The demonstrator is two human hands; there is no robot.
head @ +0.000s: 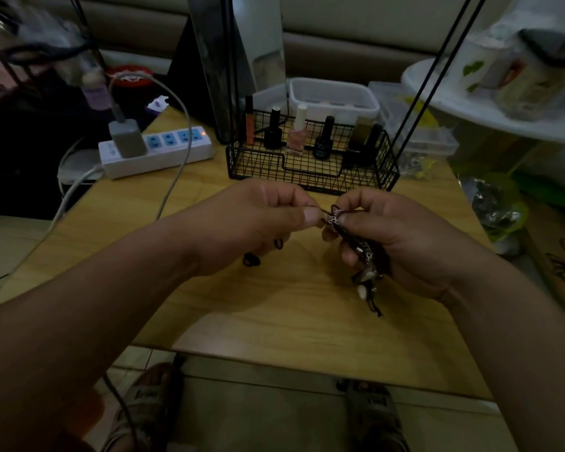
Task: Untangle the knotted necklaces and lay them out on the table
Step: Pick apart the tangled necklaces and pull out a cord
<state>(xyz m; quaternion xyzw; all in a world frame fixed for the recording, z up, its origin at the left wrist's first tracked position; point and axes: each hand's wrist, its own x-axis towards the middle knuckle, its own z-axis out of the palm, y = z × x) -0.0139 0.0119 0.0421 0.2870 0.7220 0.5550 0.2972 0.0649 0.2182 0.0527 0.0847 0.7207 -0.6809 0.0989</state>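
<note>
legible text: none could be read | black nail polish bottle inside wire basket: pale label print was too blurred | power strip left of wire basket: markings were too small

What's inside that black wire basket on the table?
Small bottles stand upright in the black wire basket: a pink bottle between black ones, plus a slim orange tube. Its mesh front partly screens their bases. Labels are too dim to read.

The basket stands on the table with bottles in it. A power strip lies left of the basket and a tub behind it. Before it, the left hand and right hand hold the necklaces.
</note>
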